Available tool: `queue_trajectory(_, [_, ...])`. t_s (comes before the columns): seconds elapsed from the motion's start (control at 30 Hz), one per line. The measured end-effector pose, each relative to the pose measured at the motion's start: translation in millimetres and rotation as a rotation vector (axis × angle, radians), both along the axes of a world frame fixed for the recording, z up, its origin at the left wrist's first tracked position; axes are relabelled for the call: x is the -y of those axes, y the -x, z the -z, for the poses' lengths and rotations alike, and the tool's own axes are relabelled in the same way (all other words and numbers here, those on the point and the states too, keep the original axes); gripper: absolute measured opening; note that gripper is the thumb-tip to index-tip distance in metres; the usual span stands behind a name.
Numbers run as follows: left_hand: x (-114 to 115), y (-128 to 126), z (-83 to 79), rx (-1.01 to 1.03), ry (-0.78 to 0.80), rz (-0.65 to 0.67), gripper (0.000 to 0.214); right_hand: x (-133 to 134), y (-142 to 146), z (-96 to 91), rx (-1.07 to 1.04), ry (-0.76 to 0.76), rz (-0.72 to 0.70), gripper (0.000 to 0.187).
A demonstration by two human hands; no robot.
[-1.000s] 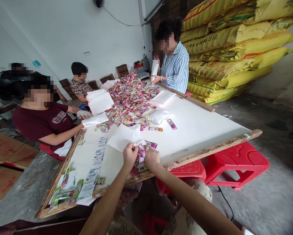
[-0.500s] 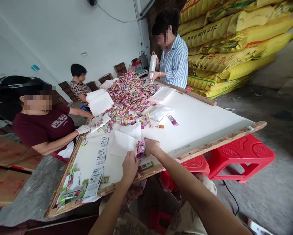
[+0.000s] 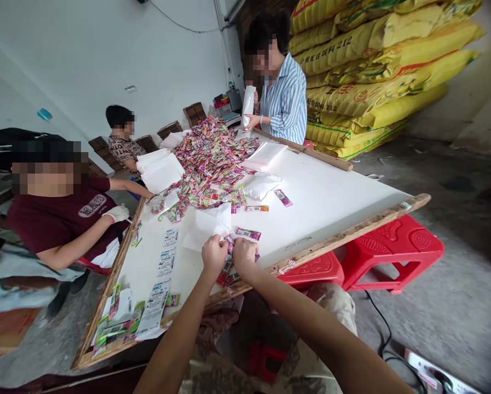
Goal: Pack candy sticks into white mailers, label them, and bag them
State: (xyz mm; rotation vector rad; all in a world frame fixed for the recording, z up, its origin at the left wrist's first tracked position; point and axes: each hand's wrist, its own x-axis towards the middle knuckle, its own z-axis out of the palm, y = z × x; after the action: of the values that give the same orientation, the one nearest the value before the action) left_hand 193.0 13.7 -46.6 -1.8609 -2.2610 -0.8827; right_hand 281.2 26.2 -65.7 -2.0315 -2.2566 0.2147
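A white bag (image 3: 198,229) lies on the near part of the white table (image 3: 315,219), its mouth toward me. My left hand (image 3: 214,254) is closed on the edge of that bag. Right beside it, my right hand (image 3: 245,253) is curled over a few small pink and purple packets (image 3: 229,242) at the bag's mouth. More packets (image 3: 247,234) stick out past my right fingers and others lie under my hands by the wooden rim. How far the packets reach inside the bag is hidden.
A large heap of packets (image 3: 212,153) covers the table's far middle. A filled white bag (image 3: 263,186) and a strip of printed labels (image 3: 160,290) lie nearby. Three co-workers stand or sit around the table. Red stools (image 3: 393,251) stand at the right; yellow sacks (image 3: 352,82) are stacked behind.
My right hand has moved left and down, close to my left hand, and the packets are bunched between them. The co-worker in maroon has drawn a gloved hand back toward the table's edge.
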Motion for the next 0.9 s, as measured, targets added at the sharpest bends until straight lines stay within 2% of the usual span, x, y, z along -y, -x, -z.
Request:
queue_trajectory(0.13, [-5, 7, 3.0, 0.068, -0.023, 0.014, 0.012, -4, -1, 2.4, -0.007, 0.004, -0.021, 0.032])
queue_trajectory(0.3, [-19, 15, 16.6, 0.245, -0.046, -0.021, 0.018, -7, -3, 1.2, -0.018, 0.048, -0.041, 0.029])
queue_trajectory(0.47, [-21, 10, 24.0, 0.307, -0.054, -0.04, 0.017, -6, -4, -1.3, -0.032, 0.081, -0.06, 0.032])
queue_trajectory(0.63, [-20, 12, 14.8, 0.209, 0.0, 0.019, 0.017, -16, -14, -4.5, -0.047, 0.151, -0.099, 0.044])
queue_trajectory(0.77, [-31, 24, 1.9, 0.081, 0.204, 0.092, 0.016, -25, -19, -7.0, -0.046, 0.192, -0.132, 0.06])
queue_trajectory(0.9, [-32, 26, -13.9, -0.147, 0.36, 0.16, 0.005, -24, -16, -6.0, -0.026, 0.159, -0.129, 0.052])
